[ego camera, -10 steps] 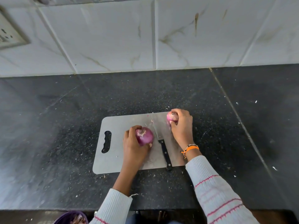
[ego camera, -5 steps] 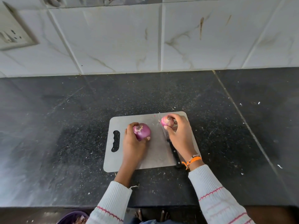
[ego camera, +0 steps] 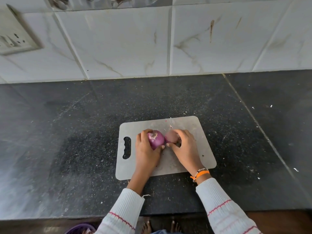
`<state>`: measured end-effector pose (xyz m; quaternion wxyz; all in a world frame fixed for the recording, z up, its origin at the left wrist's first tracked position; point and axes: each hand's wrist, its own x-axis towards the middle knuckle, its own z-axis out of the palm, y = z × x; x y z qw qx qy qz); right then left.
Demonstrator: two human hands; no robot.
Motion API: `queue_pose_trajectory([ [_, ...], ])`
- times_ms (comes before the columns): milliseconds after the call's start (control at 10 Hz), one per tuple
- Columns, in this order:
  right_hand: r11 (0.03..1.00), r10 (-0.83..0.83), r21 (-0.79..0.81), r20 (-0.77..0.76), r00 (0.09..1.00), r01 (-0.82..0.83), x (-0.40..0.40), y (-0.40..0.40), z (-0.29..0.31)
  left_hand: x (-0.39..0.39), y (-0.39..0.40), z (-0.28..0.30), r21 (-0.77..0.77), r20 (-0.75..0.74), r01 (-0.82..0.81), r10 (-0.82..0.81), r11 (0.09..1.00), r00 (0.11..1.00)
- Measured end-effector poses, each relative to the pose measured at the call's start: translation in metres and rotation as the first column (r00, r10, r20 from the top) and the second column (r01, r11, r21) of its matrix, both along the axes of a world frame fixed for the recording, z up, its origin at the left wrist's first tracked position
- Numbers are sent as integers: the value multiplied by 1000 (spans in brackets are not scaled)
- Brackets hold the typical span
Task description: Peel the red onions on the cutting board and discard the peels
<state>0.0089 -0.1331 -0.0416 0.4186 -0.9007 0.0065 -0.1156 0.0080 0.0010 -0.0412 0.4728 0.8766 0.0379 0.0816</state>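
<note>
Two red onions are side by side over the grey cutting board. My left hand grips the larger purple onion, its root end up. My right hand holds the smaller, paler onion with curled fingers. The two onions touch each other. A knife lies on the board under my right hand; only its blade tip shows behind the onions.
The board lies on a dark speckled stone counter with small white flecks. A tiled wall rises behind, with a switch plate at the far left. A purple container's rim shows below the counter edge at the bottom left.
My right hand has brought the smaller onion left until it meets the one in my left hand. My hand now covers the knife handle. The camera has shifted, so the board appears further right.
</note>
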Motion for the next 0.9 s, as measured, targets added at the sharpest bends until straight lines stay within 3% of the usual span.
queue_pose_trajectory([
  [100,996,-88,4,12,996,88,1,-14,6,-1,2,1,49,2,5,-5,999,1000],
  [200,976,-131,-192,-140,981,103,1,-29,7,0,3,1,79,24,29,-31,996,999],
  [300,978,-119,-197,-226,967,74,-2,-26,8,0,2,1,65,28,74,-76,995,997],
  [700,979,-105,-195,-212,972,63,-3,-21,10,0,4,3,51,22,92,-93,994,995],
  [800,980,-111,-177,-124,986,88,6,-23,24,3,5,11,34,98,80,-83,996,992],
  [900,998,-53,-27,59,997,54,19,-17,56,12,5,32,38,207,79,-85,996,975],
])
